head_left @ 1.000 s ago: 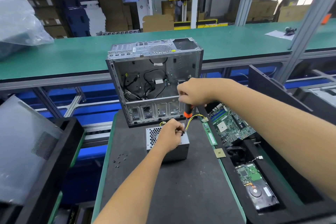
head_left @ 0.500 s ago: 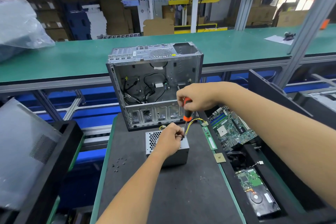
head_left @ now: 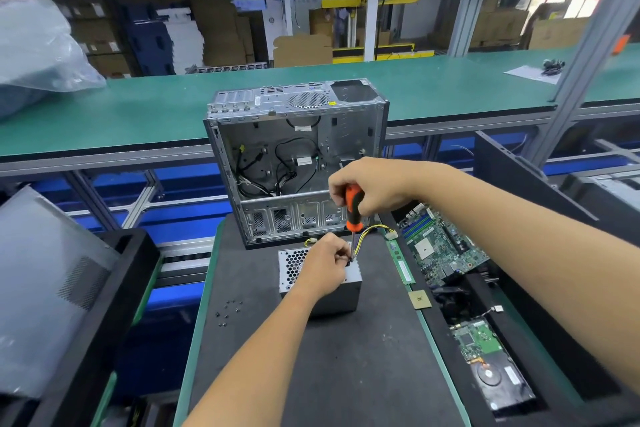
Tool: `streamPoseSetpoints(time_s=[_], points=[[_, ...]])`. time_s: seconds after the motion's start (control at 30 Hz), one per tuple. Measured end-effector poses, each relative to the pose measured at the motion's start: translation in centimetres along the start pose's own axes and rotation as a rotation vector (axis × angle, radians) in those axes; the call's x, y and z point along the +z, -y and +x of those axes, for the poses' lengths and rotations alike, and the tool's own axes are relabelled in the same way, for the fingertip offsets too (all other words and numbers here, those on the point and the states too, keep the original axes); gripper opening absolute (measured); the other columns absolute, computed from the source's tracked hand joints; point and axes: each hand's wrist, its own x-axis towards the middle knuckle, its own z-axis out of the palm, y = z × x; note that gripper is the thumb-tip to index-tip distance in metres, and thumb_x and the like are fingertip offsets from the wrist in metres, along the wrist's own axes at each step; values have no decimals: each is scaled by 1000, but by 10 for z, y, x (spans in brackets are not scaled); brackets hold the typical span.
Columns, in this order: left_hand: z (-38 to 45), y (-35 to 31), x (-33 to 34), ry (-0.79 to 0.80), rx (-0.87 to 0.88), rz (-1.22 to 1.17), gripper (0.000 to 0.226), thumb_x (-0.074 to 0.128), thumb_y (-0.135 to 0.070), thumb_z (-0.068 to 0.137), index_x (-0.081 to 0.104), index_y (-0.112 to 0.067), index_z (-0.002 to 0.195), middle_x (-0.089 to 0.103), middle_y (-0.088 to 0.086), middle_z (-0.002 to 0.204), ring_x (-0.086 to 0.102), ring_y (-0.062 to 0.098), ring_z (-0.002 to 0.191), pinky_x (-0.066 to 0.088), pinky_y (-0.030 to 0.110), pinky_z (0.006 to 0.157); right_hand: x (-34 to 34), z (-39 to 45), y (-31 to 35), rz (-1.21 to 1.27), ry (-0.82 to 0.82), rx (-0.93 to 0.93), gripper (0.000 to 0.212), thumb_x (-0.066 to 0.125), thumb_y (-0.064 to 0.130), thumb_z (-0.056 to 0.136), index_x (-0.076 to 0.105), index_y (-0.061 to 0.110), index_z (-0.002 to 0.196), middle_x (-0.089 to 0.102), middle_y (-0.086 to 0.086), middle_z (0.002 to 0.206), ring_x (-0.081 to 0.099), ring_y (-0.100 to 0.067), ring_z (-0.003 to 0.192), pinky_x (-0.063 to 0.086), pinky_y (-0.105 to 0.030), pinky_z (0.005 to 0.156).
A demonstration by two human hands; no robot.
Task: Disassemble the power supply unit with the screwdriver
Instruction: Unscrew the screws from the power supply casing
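Note:
A grey metal power supply unit (head_left: pixel 292 267) with a honeycomb grille lies on the black mat, in front of the open computer case (head_left: pixel 298 163). My left hand (head_left: pixel 325 267) rests on top of the unit, its fingers pinched around the screwdriver's shaft near the tip. My right hand (head_left: pixel 370 189) grips the orange and black screwdriver (head_left: pixel 354 210), held upright with its tip down on the unit's top right corner. Yellow and black wires (head_left: pixel 372 230) run from the unit to the right. The screw itself is hidden by my fingers.
Several loose screws (head_left: pixel 228 310) lie on the mat at the left. A RAM stick (head_left: pixel 400 262), a CPU chip (head_left: pixel 419 299), a motherboard (head_left: pixel 440 244) and a hard drive (head_left: pixel 491 371) sit at the right. A black bin with a side panel (head_left: pixel 52 288) stands at the left.
My right hand has risen a little along the screwdriver, baring more of its orange handle. My left hand stays at the shaft on the unit.

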Motion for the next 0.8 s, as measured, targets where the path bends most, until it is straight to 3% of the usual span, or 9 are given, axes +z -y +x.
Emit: streamPoseSetpoints(time_s=[0.1, 0.2, 0.27, 0.37, 0.47, 0.6, 0.67, 0.73, 0.8], points=[[1, 0, 0, 6, -10, -1, 28, 50, 6, 84, 59, -18, 72, 53, -4, 88, 48, 1, 64, 34, 2, 61, 5, 1, 0, -8, -43, 41, 9, 64, 17, 81, 58, 17, 88, 58, 6, 79, 53, -9, 67, 43, -29, 58], [1, 1, 0, 12, -14, -14, 27, 50, 6, 84, 61, -16, 74, 54, -2, 90, 48, 1, 65, 34, 2, 62, 5, 7, 2, -230, -69, 161, 35, 39, 41, 100, 51, 13, 84, 52, -1, 74, 53, -18, 68, 37, -32, 57], [1, 0, 0, 15, -14, -18, 28, 50, 6, 84, 60, -17, 73, 54, -3, 90, 47, 2, 66, 34, 3, 62, 6, 10, 1, -312, -49, 149, 35, 32, 35, 104, 50, 10, 87, 50, -2, 74, 56, -25, 74, 38, -34, 59], [1, -1, 0, 8, -7, -20, 29, 50, 6, 84, 59, -19, 72, 54, -2, 89, 48, 2, 65, 34, 3, 62, 4, 7, 2, -157, -37, 59, 6, 50, 20, 96, 54, 16, 94, 54, 7, 76, 52, -10, 69, 34, -24, 56], [0, 0, 0, 7, 1, -8, 27, 51, 5, 84, 60, -18, 73, 54, -3, 89, 48, 1, 64, 34, 3, 61, 0, 2, 4, 67, 43, -4, 26, 58, 1, 78, 60, 17, 98, 66, 3, 92, 59, -12, 81, 48, -27, 68], [0, 1, 1, 9, -6, 0, 28, 51, 3, 84, 57, -21, 72, 54, -5, 87, 47, 1, 65, 33, 7, 61, 8, 5, 2, -32, -53, 89, 12, 62, 26, 86, 56, 17, 91, 60, 1, 85, 56, -20, 79, 43, -32, 63], [1, 1, 1, 9, -9, -8, 29, 50, 4, 83, 57, -21, 72, 54, -4, 87, 48, 2, 65, 34, 8, 62, 10, 10, 3, -252, -83, 164, 30, 43, 40, 99, 48, 14, 85, 51, -1, 80, 52, -22, 75, 38, -33, 62], [1, 1, 2, 11, -4, -8, 29, 50, 4, 83, 57, -21, 72, 54, -4, 88, 48, 2, 66, 35, 6, 63, 11, 13, 2, -312, -75, 185, 36, 33, 37, 103, 45, 11, 80, 54, -6, 83, 57, -29, 78, 45, -37, 67], [1, 2, 2, 9, 2, -4, 29, 51, 4, 84, 57, -21, 71, 52, -5, 87, 47, 2, 66, 34, 4, 63, 9, 11, 1, -248, -52, 121, 26, 43, 32, 99, 50, 12, 86, 58, -2, 82, 59, -23, 76, 45, -34, 64]])
